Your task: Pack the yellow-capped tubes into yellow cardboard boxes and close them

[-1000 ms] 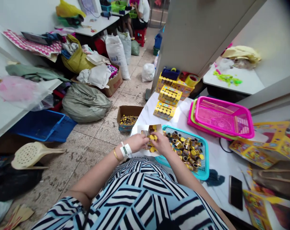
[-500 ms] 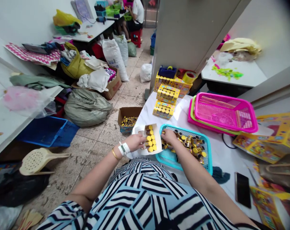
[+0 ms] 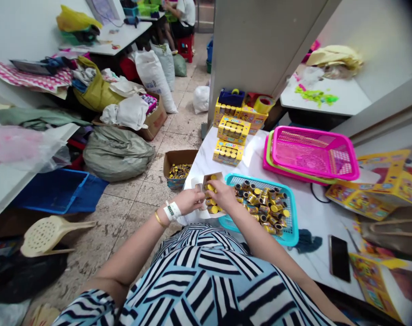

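Observation:
My left hand [image 3: 191, 200] grips the side of a small open carton [image 3: 208, 214] with pale inner flaps, tilted toward me. Rows of small cylinders with yellow caps [image 3: 213, 209] fill part of it. Over the carton's opening, my right hand [image 3: 223, 195] has its fingers closed on one small yellow-capped cylinder, partly hidden by the fingers. Just right of the carton lies a turquoise basket [image 3: 294, 217], holding many loose cylinders [image 3: 263, 199] with yellow caps or dark ends.
Filled yellow boxes [image 3: 228, 151] are stacked at the table's back left. Nested pink and green baskets [image 3: 353, 170] stand behind the turquoise one. A phone [image 3: 339, 259] lies at right. On the floor is a cardboard box [image 3: 170, 158] of cylinders; a person [image 3: 185, 16] sits far back.
My right hand has moved left from the turquoise basket to the carton's opening. My left hand still grips the carton. The whole view has shifted slightly.

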{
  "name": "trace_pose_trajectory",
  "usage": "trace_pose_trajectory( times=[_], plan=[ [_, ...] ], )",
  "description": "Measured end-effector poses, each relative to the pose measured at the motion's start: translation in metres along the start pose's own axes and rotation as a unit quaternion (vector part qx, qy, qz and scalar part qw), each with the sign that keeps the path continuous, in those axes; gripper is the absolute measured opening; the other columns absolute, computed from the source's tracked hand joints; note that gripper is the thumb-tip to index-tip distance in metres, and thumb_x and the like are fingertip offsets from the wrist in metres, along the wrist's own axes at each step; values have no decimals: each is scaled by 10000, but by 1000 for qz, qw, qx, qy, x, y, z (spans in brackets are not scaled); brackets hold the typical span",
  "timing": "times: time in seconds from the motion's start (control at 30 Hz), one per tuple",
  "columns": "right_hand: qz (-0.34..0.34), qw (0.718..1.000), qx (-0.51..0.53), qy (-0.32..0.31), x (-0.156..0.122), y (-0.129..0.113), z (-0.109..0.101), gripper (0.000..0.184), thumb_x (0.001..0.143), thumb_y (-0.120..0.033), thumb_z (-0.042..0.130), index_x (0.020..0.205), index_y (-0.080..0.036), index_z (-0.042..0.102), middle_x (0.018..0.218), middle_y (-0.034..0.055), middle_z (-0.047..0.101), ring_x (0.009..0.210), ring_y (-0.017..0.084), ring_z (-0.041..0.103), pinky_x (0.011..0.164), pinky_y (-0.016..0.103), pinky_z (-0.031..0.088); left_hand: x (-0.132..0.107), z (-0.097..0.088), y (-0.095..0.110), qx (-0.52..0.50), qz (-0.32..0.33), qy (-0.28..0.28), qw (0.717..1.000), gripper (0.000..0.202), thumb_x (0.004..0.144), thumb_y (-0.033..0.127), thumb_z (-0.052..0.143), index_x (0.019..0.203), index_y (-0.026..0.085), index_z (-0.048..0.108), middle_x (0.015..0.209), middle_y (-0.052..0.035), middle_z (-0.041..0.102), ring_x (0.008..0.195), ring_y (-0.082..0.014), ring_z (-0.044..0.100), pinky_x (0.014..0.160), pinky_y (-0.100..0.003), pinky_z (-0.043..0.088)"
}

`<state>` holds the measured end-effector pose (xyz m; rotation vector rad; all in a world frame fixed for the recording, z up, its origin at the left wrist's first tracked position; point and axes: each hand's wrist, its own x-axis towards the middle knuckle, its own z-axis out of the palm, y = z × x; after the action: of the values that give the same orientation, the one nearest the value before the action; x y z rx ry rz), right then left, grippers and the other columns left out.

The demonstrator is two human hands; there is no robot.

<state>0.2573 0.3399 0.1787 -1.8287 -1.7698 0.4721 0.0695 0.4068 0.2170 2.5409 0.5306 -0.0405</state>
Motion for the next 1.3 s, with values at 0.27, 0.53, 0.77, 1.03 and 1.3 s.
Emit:
trace_pose_trajectory(
  times=[0.27,0.53,0.77,1.03,1.3],
  plan=[
    [219,966,-113,75,-18,71,-34,340,954,-361,389,1022,-172,663,1052,128,696,978,228,646,892,349,464,-8,2,-9,-32,-8,18,999,92,870,257,599,856,166,598,847,-28,566,739,-138,541,693,-239,420],
    [382,908,-138,-103,-57,128,-19,304,756,-209,659,1044,-128,607,1129,198,623,1003,299,639,866,426,452,-11,8,-10,-33,-11,23,999,103,872,274,604,869,171,603,846,-23,580,743,-141,544,695,-243,419],
    [357,913,196,4,-55,118,-43,536,755,-382,650,1250,-194,573,872,15,663,748,175,635,681,308,513,-12,6,-8,-45,-7,23,999,101,859,266,623,854,167,605,845,-27,583,730,-138,544,683,-240,416],
    [245,791,558,49,-10,20,-42,412,675,-363,765,1037,-206,647,1007,34,707,885,185,687,837,349,550,-11,-1,4,-48,12,11,999,114,872,280,616,862,167,600,840,-23,580,735,-140,545,681,-242,407],
    [95,991,43,88,2,-18,-9,223,805,-294,598,1006,-199,600,991,71,671,861,198,633,770,314,506,-13,-4,16,-50,6,11,999,146,877,321,618,877,177,598,846,-22,577,751,-139,549,677,-231,407]
  ],
)
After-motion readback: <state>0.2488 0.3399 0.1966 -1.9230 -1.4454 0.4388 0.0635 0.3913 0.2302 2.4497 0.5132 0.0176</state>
